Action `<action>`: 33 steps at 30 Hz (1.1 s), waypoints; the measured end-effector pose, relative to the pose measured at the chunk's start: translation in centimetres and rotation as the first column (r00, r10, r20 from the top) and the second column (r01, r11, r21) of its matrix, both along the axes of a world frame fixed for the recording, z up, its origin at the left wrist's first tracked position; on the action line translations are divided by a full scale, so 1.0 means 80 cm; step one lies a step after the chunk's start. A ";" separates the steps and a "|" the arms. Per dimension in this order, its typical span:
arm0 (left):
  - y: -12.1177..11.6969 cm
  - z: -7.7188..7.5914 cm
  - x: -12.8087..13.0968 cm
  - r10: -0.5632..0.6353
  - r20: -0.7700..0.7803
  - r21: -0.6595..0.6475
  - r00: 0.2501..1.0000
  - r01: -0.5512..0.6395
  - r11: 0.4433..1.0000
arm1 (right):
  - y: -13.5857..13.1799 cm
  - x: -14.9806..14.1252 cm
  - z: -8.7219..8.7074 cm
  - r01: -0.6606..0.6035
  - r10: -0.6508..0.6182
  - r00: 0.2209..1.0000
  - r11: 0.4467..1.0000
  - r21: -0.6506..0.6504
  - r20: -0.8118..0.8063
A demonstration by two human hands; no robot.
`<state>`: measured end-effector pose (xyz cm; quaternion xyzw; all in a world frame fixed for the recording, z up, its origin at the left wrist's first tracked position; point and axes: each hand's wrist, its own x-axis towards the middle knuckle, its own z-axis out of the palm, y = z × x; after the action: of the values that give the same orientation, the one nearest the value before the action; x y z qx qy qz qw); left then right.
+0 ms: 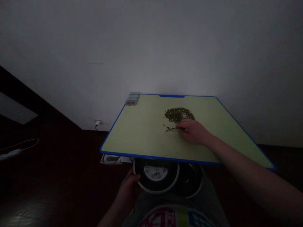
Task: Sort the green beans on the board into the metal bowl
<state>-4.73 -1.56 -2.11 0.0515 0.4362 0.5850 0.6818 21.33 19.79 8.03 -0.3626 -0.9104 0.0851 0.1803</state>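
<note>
Pale wall backs the blue-edged, yellow-green bench. The left hand grips the white-rimmed bowl at 9 o'clock, below the bench's near edge. Small dark grains lie spread toward 12 o'clock; a second bowl sits lower. The right hand pinches a thin utensil pointing toward 9 o'clock.

Pale wall behind bench. White plug in wall low, left of bench; dark cord hanging from it. Dark reddish floor. Far left, white cable loops beside pale elongated object, identity unclear.
</note>
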 end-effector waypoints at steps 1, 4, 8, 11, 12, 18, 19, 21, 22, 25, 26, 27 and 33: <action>0.000 0.000 0.000 0.000 0.000 -0.005 1.000 0.000 1.000 | 0.002 -0.003 0.000 0.002 -0.002 1.000 1.000 -0.001 -0.003; 0.000 -0.001 0.000 -0.009 0.005 -0.006 1.000 0.009 1.000 | 0.009 -0.010 0.001 0.015 -0.015 1.000 1.000 0.006 -0.016; 0.000 -0.003 -0.001 0.002 0.008 0.003 1.000 -0.002 1.000 | 0.020 -0.008 0.006 0.070 -0.070 0.997 0.997 0.030 -0.022; 0.000 -0.002 -0.001 -0.004 0.000 -0.005 1.000 0.004 1.000 | 0.029 -0.004 0.008 0.084 -0.084 0.996 0.996 0.022 0.003; 0.000 -0.003 -0.001 -0.004 -0.003 -0.008 1.000 0.004 1.000 | 0.031 -0.003 0.007 0.084 -0.084 0.996 0.996 0.018 0.017; 0.001 -0.007 -0.001 0.001 0.029 0.002 1.000 -0.001 1.000 | 0.032 -0.006 0.002 0.085 -0.086 0.995 0.996 0.012 0.047; 0.001 -0.007 -0.001 0.002 0.026 0.000 1.000 -0.002 1.000 | 0.031 -0.007 0.002 0.084 -0.084 0.995 0.996 0.007 0.047; 0.000 -0.007 -0.001 0.003 0.003 -0.007 1.000 -0.003 1.000 | 0.030 -0.009 0.003 0.075 -0.075 0.996 0.997 -0.005 0.049; 0.000 -0.008 -0.002 0.001 -0.005 -0.009 1.000 -0.001 1.000 | 0.029 -0.009 0.004 0.070 -0.069 0.996 0.998 -0.010 0.052; 0.000 -0.012 -0.004 -0.022 0.005 0.004 1.000 0.022 1.000 | 0.028 -0.007 0.005 0.054 -0.053 0.996 0.998 -0.016 0.067; -0.001 -0.014 -0.005 -0.029 0.009 0.006 1.000 0.029 1.000 | 0.027 -0.006 0.006 0.054 -0.052 0.996 0.998 -0.015 0.071; -0.001 -0.016 -0.006 -0.035 0.011 0.006 0.999 0.035 0.999 | 0.027 -0.005 0.006 0.054 -0.053 0.996 0.998 -0.013 0.072; 0.000 -0.016 -0.006 -0.028 0.031 0.009 0.999 0.027 1.000 | 0.020 0.002 0.005 0.060 -0.059 0.996 0.998 -0.013 0.074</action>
<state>-5.23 -1.57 -3.42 0.0511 0.4224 0.5781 0.6963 21.52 21.37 8.41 -0.3939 -0.9045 0.0731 0.1466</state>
